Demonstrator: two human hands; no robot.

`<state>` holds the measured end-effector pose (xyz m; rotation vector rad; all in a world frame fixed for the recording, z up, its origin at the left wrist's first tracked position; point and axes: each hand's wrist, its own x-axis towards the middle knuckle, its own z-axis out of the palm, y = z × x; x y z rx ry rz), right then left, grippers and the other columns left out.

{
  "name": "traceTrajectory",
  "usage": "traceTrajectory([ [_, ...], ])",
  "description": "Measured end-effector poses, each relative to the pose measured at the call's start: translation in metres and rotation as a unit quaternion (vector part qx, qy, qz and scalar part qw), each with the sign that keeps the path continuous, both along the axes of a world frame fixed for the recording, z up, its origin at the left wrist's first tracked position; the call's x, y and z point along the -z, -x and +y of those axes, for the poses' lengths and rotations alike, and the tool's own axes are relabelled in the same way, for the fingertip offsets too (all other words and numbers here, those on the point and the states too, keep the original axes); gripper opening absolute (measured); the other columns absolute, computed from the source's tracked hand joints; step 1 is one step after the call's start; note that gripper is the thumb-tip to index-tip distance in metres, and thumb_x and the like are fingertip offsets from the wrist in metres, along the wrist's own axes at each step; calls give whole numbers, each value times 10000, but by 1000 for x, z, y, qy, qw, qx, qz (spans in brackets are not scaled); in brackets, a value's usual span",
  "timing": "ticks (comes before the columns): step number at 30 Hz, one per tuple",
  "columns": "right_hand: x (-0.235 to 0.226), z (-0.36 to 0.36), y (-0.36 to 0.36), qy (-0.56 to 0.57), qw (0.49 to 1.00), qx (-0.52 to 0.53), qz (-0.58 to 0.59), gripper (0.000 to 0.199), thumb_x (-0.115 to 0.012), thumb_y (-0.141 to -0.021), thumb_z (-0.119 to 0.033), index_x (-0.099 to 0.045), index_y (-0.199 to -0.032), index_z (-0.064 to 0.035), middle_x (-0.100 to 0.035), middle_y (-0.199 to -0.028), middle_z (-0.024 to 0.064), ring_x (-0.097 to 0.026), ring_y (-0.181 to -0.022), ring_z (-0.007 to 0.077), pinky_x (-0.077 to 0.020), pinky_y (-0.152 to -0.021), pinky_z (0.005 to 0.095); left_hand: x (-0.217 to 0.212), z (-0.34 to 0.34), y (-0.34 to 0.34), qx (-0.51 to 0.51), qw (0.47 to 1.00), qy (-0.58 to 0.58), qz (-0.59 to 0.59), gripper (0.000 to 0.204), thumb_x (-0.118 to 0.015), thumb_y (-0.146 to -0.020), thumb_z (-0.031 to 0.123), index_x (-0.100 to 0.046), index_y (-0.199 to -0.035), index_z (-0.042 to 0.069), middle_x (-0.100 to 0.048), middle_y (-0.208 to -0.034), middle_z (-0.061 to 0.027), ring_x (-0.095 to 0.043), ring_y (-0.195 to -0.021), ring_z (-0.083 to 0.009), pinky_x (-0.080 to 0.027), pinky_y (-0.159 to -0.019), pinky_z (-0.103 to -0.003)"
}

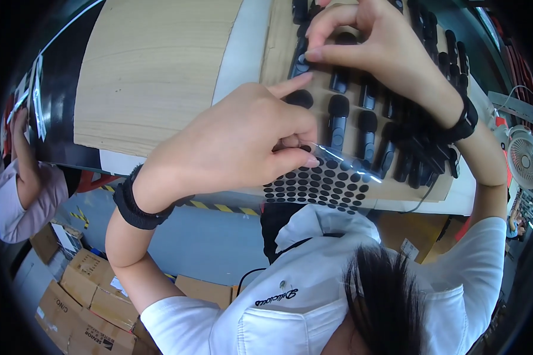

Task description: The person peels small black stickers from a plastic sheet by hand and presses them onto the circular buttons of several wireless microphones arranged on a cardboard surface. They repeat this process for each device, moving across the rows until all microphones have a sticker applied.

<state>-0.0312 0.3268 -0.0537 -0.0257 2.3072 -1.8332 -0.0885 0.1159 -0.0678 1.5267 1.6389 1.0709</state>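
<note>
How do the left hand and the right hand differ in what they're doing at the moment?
The left hand pinches a clear sheet of black round dots near the table's front edge; the right hand reaches farther up, fingertips pressing on one black handheld device. The left hand shows its back with the forefinger extended; the right hand's fingers curl downward. Both wear black wristbands.
</note>
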Motion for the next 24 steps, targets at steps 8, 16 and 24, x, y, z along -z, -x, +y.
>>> traceTrajectory([
  [8, 1, -2, 3, -22, 1000, 15, -5, 397, -674, -815, 43, -360, -1037, -54, -649, -801, 54, -612, -813, 103, -462, -835, 251, -2, 2, 2, 7, 1000, -1, 10, 121, -749, -740, 90, -641, -720, 39, -484, -497, -35, -542, -462, -218, -312, -1144, -441],
  [16, 2, -5, 0, -79, 996, 0, 36, 372, -678, -818, 35, -363, -992, -64, -642, -801, 45, -611, -818, 101, -461, -844, 249, 2, 2, 2, 2, 1000, -23, -11, 123, -746, -740, 85, -634, -711, 43, -493, -497, -32, -525, -438, -229, -307, -1145, -447],
  [24, 11, -9, 0, -115, 990, -22, 74, 367, -662, -818, 54, -419, -1078, -35, -562, -906, 60, -579, -879, 129, -464, -850, 268, 2, 0, 2, 9, 1000, -6, -11, 114, -738, -748, 74, -633, -715, 46, -521, -508, -42, -512, -437, -229, -295, -1150, -448],
])
